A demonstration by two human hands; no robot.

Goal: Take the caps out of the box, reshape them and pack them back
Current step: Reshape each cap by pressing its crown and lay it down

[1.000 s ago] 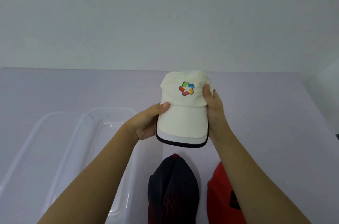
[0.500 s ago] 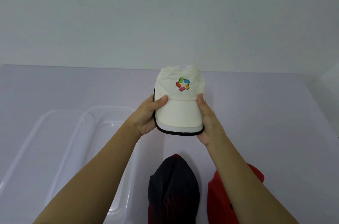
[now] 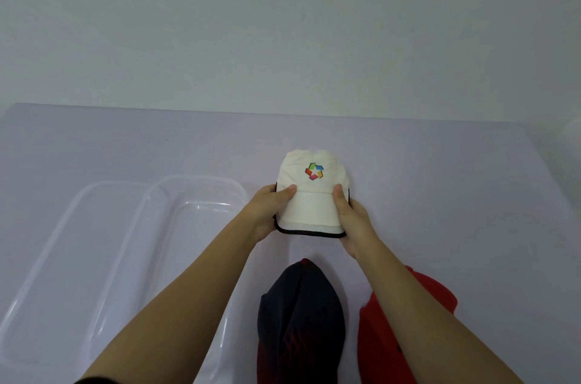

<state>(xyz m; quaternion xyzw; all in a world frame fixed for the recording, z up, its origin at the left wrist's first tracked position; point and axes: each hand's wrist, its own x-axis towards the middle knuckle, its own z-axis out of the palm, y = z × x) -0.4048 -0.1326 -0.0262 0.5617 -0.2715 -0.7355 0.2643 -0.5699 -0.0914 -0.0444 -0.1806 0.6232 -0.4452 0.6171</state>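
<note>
A cream cap [image 3: 312,195] with a colourful logo and a dark-edged brim is held over the table. My left hand [image 3: 267,210] grips the brim's left side, thumb on top. My right hand [image 3: 352,220] grips the right side the same way. The brim points toward me. A dark navy cap [image 3: 300,317] lies on the table below the cream one. A red cap [image 3: 380,339] lies to its right, partly hidden by my right forearm. The clear plastic box [image 3: 195,191] stands at the left with nothing visible inside.
A clear lid [image 3: 63,245] lies flat to the left of the box. The pale purple table [image 3: 456,195] runs back to a plain wall; its right edge shows at far right.
Both hands have squeezed the brim narrower and lowered the cream cap a little toward the table. My right thumb slid from the crown's side onto the brim.
</note>
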